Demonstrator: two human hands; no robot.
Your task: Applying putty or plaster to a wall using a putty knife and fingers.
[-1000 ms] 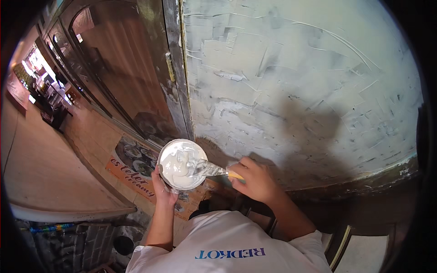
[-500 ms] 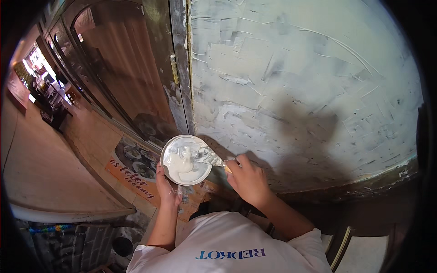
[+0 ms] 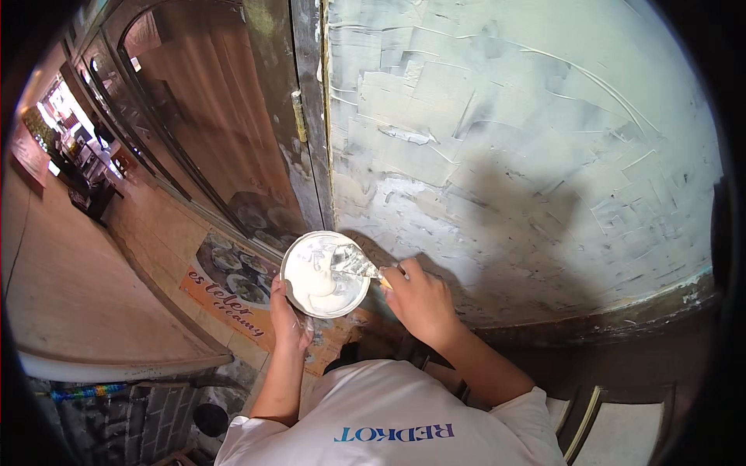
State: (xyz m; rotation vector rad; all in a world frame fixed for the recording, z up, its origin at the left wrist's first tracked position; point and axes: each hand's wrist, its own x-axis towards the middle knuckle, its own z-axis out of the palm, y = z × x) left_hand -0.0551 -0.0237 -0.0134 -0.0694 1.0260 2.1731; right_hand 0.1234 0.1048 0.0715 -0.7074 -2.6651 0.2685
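My left hand (image 3: pixel 291 320) grips a round white tub (image 3: pixel 364 293) from its lower left side, some fingers hidden beneath it. A smooth lump of white putty (image 3: pixel 312 278) lies inside, with more smeared about the walls. My right hand (image 3: pixel 420 302) is closed around the yellowish handle of a putty knife (image 3: pixel 357 262). Its smeared metal blade reaches over the tub's right rim into the opening, beside the putty. Whether the blade's edge touches the tub's bottom I cannot tell.
A wall (image 3: pixel 505 101) patched with white and grey filler rises ahead and right, bearing my shadow. Left of it stands a dark-framed door (image 3: pixel 311 116) with a hinge. A printed orange banner (image 3: pixel 225 299) lies below left, beside a pale curved surface (image 3: pixel 101 295).
The tub has shifted slightly to the right with my left hand. The knife's blade has turned a little within the tub, while my right hand stays nearly in place.
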